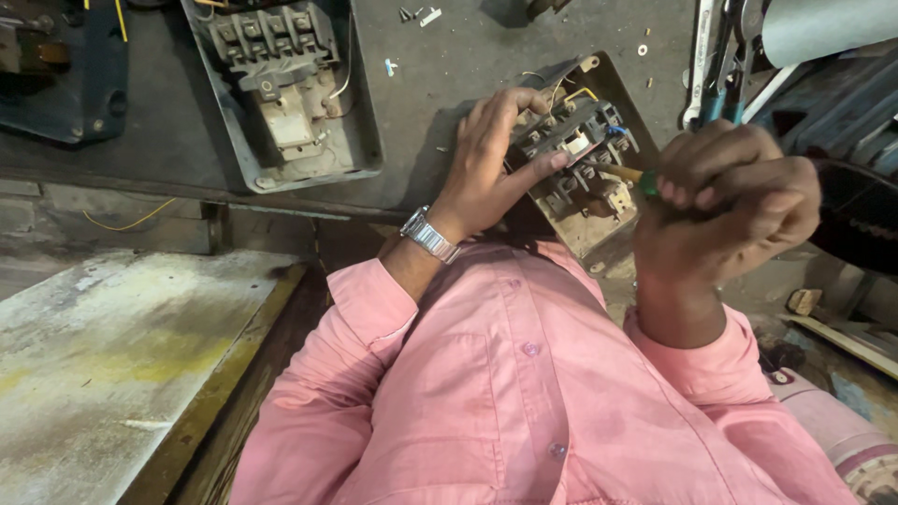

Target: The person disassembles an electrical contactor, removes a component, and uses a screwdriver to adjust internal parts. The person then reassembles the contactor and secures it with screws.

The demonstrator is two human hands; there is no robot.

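You are steadying a worn electrical starter box [585, 154] at the upper centre-right of the frame with your left hand [486, 168]. The fingers are spreading over its contactor block, with the thumb pressing on the terminals, so that hand is pressing down flat and not wrapping around anything. Your right hand [734, 201], at the right of the frame, is closing in a fist around a screwdriver [631, 175] with a green and yellow handle. Its shaft is pointing left into the block, just beside your left fingertips.

The first risk, as I judge it, is the tip slipping. It is working so close to your left thumb that a skid off a dirty or rounded screw head could be driving it straight into that hand. The box is sitting tilted at the edge of the dark workbench [440, 65], partly over the gap above your lap. A hard push could be tipping or sliding it off.

The thin yellow and blue wires [599, 108] at the top of the block are lying loose and could be snagging or pulling free. Your metal wristwatch [428, 234] is hovering near bare terminals, which matters if anything there is live; the view cannot show that. A second, similar starter box [281, 84] is lying in the upper left, well apart.
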